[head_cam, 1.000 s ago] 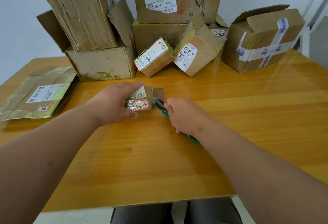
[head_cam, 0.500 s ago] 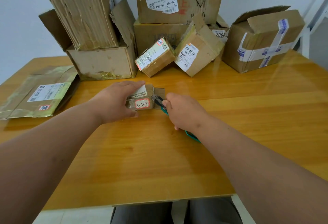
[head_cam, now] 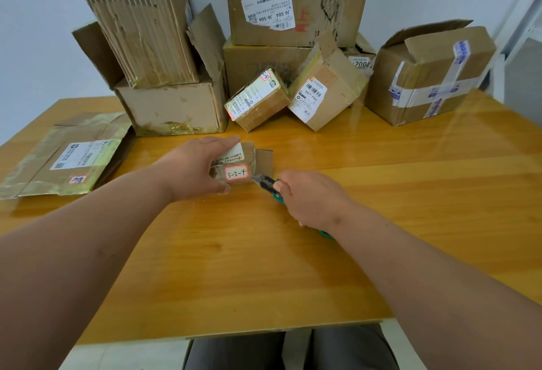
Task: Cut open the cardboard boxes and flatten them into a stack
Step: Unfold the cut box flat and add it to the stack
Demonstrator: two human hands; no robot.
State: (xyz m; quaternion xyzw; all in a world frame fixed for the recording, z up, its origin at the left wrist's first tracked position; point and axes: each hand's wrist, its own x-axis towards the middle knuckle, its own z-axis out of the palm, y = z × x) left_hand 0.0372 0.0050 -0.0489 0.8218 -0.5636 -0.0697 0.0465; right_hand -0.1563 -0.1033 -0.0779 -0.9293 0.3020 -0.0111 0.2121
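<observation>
A small cardboard box (head_cam: pixel 238 169) with a red-edged label reading 3-3-4 sits at the middle of the wooden table (head_cam: pixel 381 193). My left hand (head_cam: pixel 197 167) grips it from the left, fingers over its top and thumb on its near side. My right hand (head_cam: pixel 311 196) holds a green utility knife (head_cam: pixel 268 185), whose tip touches the box's right near corner. One flap of the box stands open on its right side. A flattened box (head_cam: pixel 67 158) with a white label lies at the table's left edge.
Several cardboard boxes crowd the back of the table: a torn stack (head_cam: pixel 146 32) at back left, a big labelled box (head_cam: pixel 293 3) in the middle, two small tilted boxes (head_cam: pixel 258 100) in front of it, and a taped box (head_cam: pixel 431 76) at right. My knees show below the near edge.
The small box has turned so its 3-3-4 label faces me more fully. My right hand has drawn the knife a little toward me along the box's right end.
</observation>
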